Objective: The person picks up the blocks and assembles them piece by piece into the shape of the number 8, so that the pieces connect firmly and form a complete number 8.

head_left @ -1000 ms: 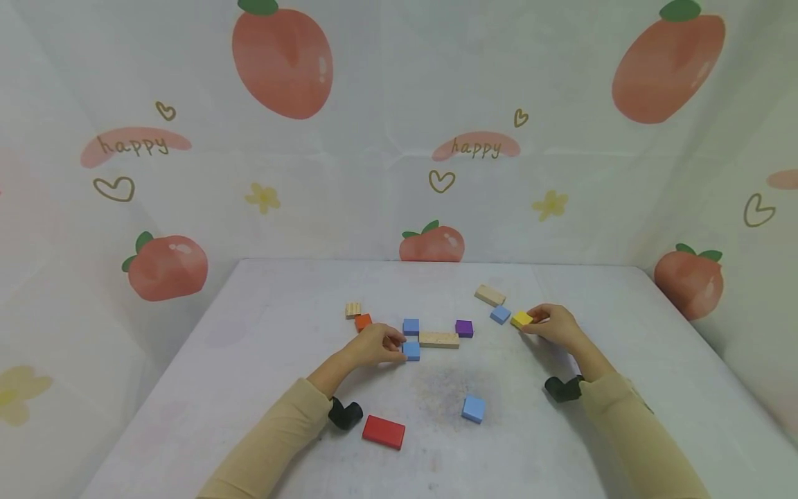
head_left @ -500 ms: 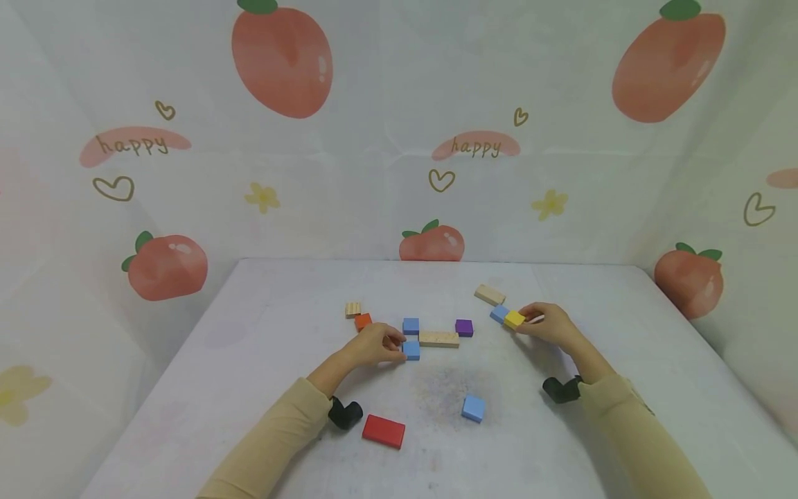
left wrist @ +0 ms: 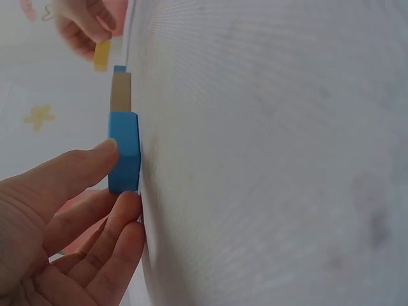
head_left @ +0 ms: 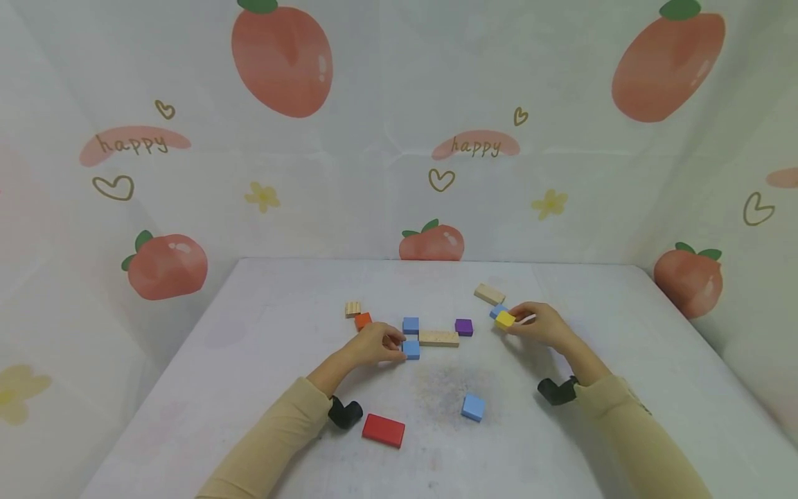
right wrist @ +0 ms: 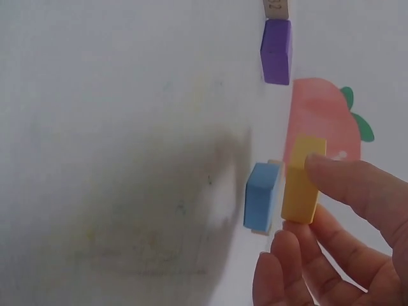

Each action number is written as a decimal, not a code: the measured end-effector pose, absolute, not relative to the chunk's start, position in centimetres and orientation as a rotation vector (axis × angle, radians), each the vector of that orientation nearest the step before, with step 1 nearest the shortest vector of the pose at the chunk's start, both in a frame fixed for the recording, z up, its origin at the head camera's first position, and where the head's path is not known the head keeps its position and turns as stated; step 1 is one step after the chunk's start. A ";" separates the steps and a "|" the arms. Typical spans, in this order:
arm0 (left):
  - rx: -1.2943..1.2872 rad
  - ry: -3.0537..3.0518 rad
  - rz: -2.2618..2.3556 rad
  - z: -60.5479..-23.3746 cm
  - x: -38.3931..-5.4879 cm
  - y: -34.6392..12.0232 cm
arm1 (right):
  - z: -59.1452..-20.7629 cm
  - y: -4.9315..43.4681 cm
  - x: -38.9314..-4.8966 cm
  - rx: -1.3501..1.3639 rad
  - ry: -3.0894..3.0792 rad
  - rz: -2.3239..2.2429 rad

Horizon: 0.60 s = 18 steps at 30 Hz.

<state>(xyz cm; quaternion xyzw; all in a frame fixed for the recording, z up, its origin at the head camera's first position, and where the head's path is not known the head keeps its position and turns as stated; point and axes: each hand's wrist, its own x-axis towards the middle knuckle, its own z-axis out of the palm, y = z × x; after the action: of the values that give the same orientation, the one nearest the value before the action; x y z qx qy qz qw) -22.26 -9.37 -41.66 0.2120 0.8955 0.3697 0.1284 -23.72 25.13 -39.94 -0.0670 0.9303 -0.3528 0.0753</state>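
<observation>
My right hand (head_left: pixel 542 324) pinches a yellow block (head_left: pixel 505 320) between thumb and fingers. It is held up off the table; in the right wrist view it appears beside a blue block (right wrist: pixel 260 196). In the head view it partly covers that block, which lies at the near end of a pale wooden block (head_left: pixel 490 293). At the middle of the table, my left hand (head_left: pixel 373 344) holds a blue block (head_left: pixel 411 351) by its left end, thumb on its side. That block sits against the left end of a long wooden block (head_left: pixel 439 339), with another blue block (head_left: pixel 410 325) just behind.
A purple block (head_left: pixel 464 327) lies at the long block's far right corner. An orange block (head_left: pixel 363 320) and a striped wooden block (head_left: pixel 352 309) are behind the left hand. Nearer lie a red block (head_left: pixel 383 430) and a loose blue block (head_left: pixel 473 407).
The right hand has moved left with the yellow block, from beside the right-hand blue block to in front of it, now partly covering it. The left hand has stayed in place.
</observation>
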 end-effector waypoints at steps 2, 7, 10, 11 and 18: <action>0.629 2.605 1.074 -41.6 -22.2 -9.4 | -39.9 24.9 -23.7 -0.220 2.788 -1.052; 0.631 2.603 1.072 -41.4 -22.2 -9.4 | -39.8 24.3 -23.5 -0.245 2.766 -1.066; 0.603 2.599 1.075 -41.4 -22.2 -9.3 | -39.8 23.9 -23.4 -0.261 2.750 -1.077; 0.591 2.598 1.073 -41.4 -22.2 -9.3 | -39.8 23.8 -23.4 -0.266 2.742 -1.083; 0.573 2.597 1.063 -41.6 -22.2 -9.2 | -39.9 23.4 -23.2 -0.341 2.712 -1.097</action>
<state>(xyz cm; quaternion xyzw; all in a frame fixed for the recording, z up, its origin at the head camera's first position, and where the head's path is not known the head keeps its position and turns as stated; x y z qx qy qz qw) -22.24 -9.18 -41.55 0.1980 0.8981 0.3675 0.1384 -23.23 23.40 -39.86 -0.1151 0.9164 -0.3707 0.0978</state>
